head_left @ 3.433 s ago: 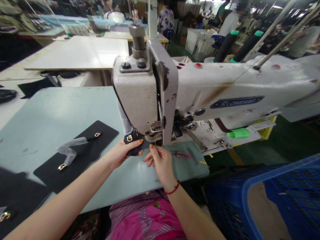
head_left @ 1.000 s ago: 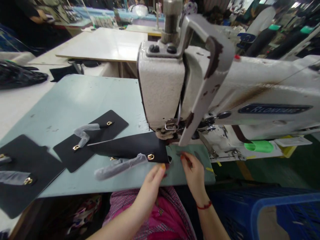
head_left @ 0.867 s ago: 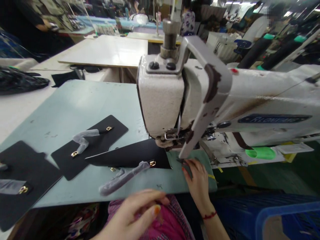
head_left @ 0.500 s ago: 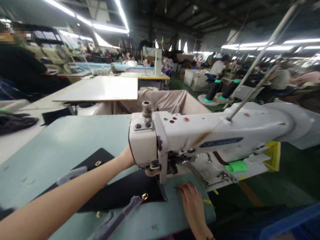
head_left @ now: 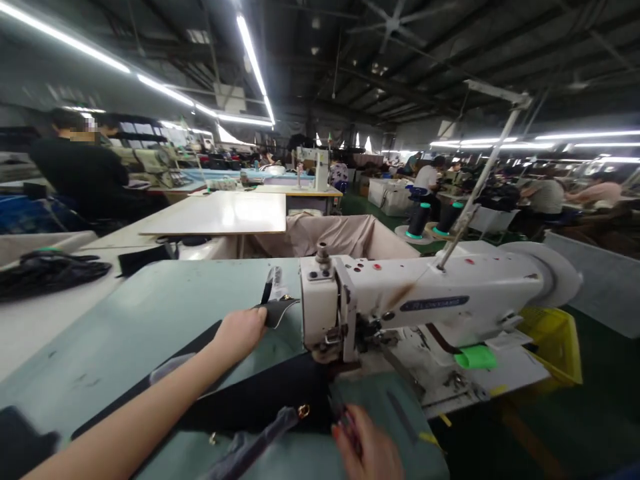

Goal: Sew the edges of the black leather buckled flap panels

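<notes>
My left hand is closed on the edge of a black leather panel, lifted a little beside the sewing machine head. A gold fitting and a clear-wrapped strap show at that raised end. Closer to me, another black leather panel runs up to the needle area, with a gold clasp and a wrapped strap on it. In my right hand are what look like thread snips with a reddish handle, their tip at the panel's right end. The machine head hides the needle.
The sewing machine arm spans the right side of the green work surface. Two black thread cones stand behind it. A yellow crate is at the right, and a cloth-lined bin lies beyond. Other people work farther off.
My left hand has come out from behind the machine head, raising a panel edge. My right hand, earlier flat on the table, now holds the snips nearer me. The view has tilted up.
</notes>
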`<state>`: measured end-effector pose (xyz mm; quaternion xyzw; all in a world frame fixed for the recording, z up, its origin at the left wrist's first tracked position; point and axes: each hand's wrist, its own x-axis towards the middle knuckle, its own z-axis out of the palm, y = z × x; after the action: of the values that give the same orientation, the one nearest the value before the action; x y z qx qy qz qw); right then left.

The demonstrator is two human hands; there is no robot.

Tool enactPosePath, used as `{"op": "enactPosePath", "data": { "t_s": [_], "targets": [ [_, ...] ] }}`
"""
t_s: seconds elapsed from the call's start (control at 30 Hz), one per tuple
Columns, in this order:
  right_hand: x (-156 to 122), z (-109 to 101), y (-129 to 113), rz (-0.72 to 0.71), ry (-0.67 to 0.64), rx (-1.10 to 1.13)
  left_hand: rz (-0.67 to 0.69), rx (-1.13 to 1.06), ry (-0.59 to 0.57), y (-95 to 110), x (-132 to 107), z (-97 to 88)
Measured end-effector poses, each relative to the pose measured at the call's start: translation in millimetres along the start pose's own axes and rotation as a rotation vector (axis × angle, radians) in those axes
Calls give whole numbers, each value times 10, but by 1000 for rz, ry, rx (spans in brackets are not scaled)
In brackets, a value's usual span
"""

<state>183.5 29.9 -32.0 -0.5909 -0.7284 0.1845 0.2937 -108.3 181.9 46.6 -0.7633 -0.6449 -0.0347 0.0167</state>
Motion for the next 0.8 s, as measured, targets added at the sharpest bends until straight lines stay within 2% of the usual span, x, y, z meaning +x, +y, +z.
{"op": "enactPosePath", "data": {
  "t_s": [0.07,0.13,0.2,0.27,0.37,0.57,0.73,0.8],
  "targets": [
    [263,-96,-414,-26,-132,-113,-33,58,-14,-30,-158,2],
    [548,-119,-773,-8,-187,-244,-50,93,-25,-22,-261,-12],
    [795,-89,-1037,4,-201,-305,-57,114,-29,1,-308,-33],
    [954,-50,-1184,10,-221,-344,-56,126,-28,22,-315,-54],
    [996,-51,-1194,-4,-260,-372,-45,136,-27,32,-279,-67],
    [882,-95,-979,42,-250,-258,-42,187,-61,34,-163,-58],
    [992,43,-1098,-15,-218,-247,-42,195,-93,1,-187,-60],
    [958,65,-1114,-39,-281,-192,-57,190,-102,-55,-208,-43]
  ]
}}
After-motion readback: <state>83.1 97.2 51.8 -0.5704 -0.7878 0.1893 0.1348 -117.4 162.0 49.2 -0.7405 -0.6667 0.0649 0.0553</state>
